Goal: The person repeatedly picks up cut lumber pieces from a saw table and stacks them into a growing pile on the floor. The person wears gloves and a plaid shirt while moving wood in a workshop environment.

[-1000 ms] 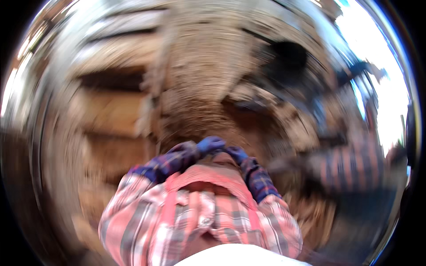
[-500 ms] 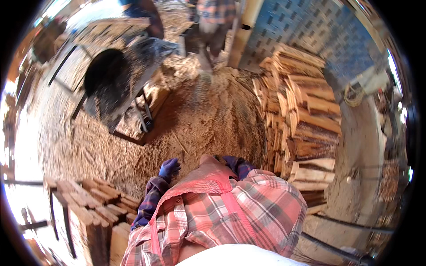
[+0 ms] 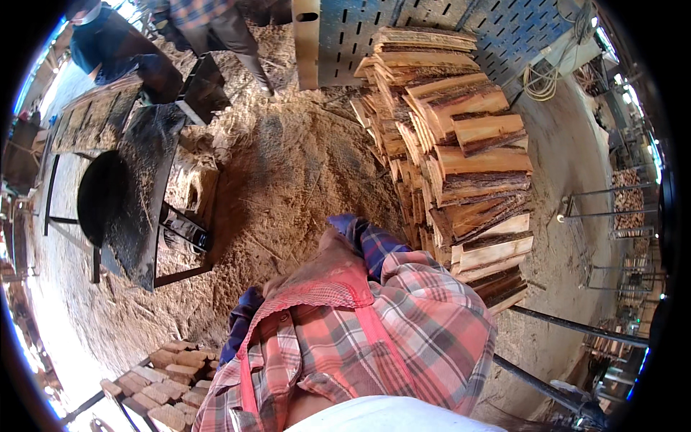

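Note:
My right hand, in a blue-purple glove, reaches out just ahead of the red apron. Its fingers cannot be made out, and nothing shows in it. Closest to it on the right is a tall stack of rough-sawn wooden boards, many with bark edges. My left hand is low beside the apron, mostly hidden by cloth, so its fingers are not visible. Beyond it to the lower left lies a stack of short wood blocks.
At left stands a dark metal machine table with a round black opening. Two people are at the far left. Sawdust covers the ground. A blue slotted panel, coiled hose and metal bars are at right.
The view has swung right, so the machine table and board stack sit further left. My left hand has drawn back beside the apron, while my right hand shows further forward.

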A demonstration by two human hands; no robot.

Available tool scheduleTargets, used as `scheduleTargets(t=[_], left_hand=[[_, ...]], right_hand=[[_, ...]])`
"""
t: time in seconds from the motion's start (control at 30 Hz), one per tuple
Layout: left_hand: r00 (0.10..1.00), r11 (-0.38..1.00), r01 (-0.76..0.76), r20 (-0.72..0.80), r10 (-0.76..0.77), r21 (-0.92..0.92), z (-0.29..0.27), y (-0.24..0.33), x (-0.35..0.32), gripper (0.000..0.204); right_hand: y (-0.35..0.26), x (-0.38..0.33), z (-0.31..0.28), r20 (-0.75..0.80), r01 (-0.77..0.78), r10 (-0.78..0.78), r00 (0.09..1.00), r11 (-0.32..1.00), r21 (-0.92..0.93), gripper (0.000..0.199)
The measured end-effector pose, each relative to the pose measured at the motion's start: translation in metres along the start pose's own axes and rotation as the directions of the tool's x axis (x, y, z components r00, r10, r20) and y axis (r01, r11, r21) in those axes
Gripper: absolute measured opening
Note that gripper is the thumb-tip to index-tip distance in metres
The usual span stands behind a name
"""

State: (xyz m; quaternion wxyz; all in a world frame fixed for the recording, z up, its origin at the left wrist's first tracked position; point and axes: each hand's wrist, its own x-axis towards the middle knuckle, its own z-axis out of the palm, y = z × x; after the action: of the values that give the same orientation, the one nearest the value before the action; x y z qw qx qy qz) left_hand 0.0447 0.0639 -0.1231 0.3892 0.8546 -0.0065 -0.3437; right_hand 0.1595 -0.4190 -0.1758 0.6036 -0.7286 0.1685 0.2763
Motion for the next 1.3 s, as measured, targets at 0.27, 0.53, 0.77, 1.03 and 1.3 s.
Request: scheduleTargets(t=[0.27, 0.53, 0.77, 1.03, 1.3], left_hand=[[0.859, 0.479, 0.5, 0.342, -0.381, -0.722, -0.055, 0.086, 0.113, 0.026], [0.814, 0.724, -0.581, 0.243, 0.528, 0.373, -0.132, 0.151, 0.193, 0.021], [0.913, 0.91, -0.342, 0.313, 0.262, 0.235, -0.199, 0.131, 0.235, 0.023], [0.931, 0.987, -0.115, 0.359, 0.069, 0.108, -0.244, 0.064, 0.225, 0.026], [0.955, 0.997, -0.058, 0.288, 0.071, -0.056, -0.24, 0.053, 0.213, 0.029]], right_hand=[[-0.055, -0.083, -0.029, 0.075, 0.585, -0.733, 0.676, 0.472, -0.659, 0.036], [-0.038, -0.08, 0.017, -0.285, -0.155, 0.172, 0.943, 0.985, 0.082, 0.037], [-0.094, -0.039, 0.057, -0.288, -0.224, 0.324, 0.901, 0.917, 0.331, 0.039], [-0.142, -0.012, 0.07, -0.324, -0.277, 0.285, 0.902, 0.958, 0.07, 0.04], [-0.152, 0.059, 0.052, -0.12, 0.125, -0.24, 0.963, 0.796, -0.592, 0.035]])
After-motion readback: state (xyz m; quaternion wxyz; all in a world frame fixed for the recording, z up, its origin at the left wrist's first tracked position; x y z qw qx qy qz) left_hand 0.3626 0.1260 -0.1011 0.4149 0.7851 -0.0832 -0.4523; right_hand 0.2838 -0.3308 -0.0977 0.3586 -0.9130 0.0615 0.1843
